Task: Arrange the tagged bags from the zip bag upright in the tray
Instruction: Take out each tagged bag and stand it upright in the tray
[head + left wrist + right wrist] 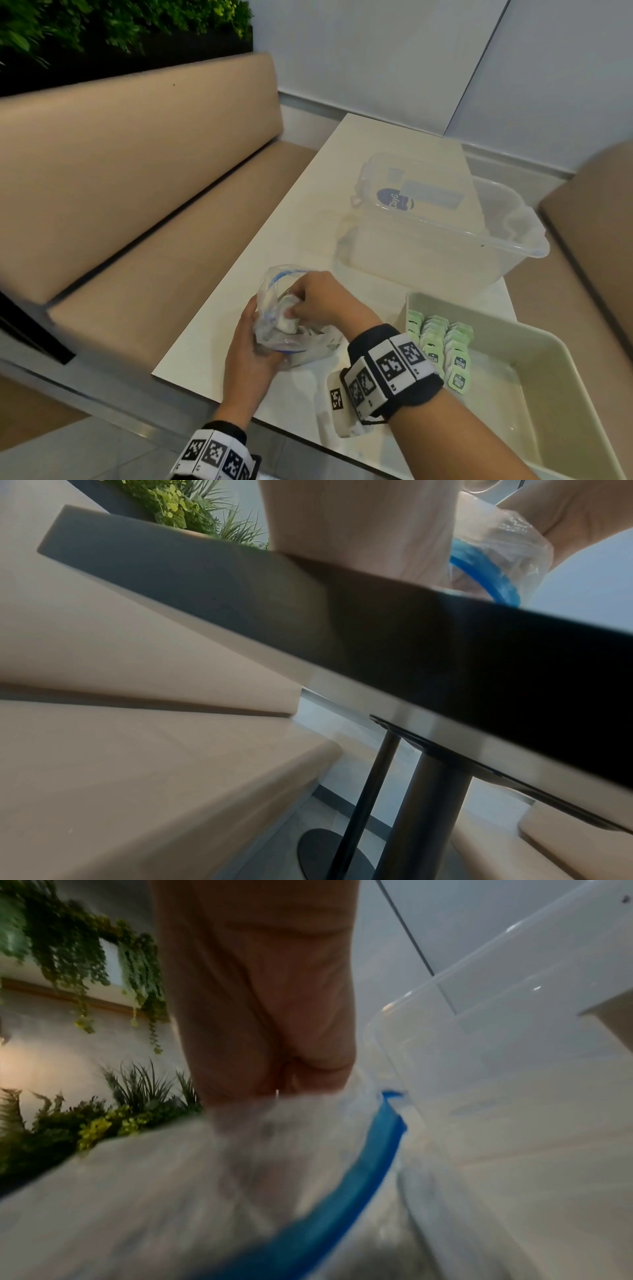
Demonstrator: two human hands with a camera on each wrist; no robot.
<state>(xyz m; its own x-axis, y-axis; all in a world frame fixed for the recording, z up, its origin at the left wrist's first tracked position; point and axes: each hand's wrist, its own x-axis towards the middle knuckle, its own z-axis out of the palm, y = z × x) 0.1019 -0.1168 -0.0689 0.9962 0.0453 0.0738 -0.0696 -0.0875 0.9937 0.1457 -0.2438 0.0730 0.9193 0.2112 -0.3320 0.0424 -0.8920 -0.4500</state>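
Note:
A clear zip bag (291, 329) with a blue seal lies crumpled on the white table near its front left corner. My left hand (250, 346) grips the bag's left side and holds its mouth up. My right hand (315, 301) reaches into the mouth, and its fingers curl round a white tagged bag (286, 320) inside. The pale green tray (534, 346) stands at the right, with three rows of green tagged bags (442, 346) upright at its far left end. In the wrist views the bag's blue seal (479, 569) (359, 1177) shows close up and blurred.
A large clear plastic box (442, 222) stands behind the tray on the table (308, 212). A beige bench (137, 171) runs along the left, with green plants (120, 20) above it. A small marker card (337, 399) lies at the table's front edge.

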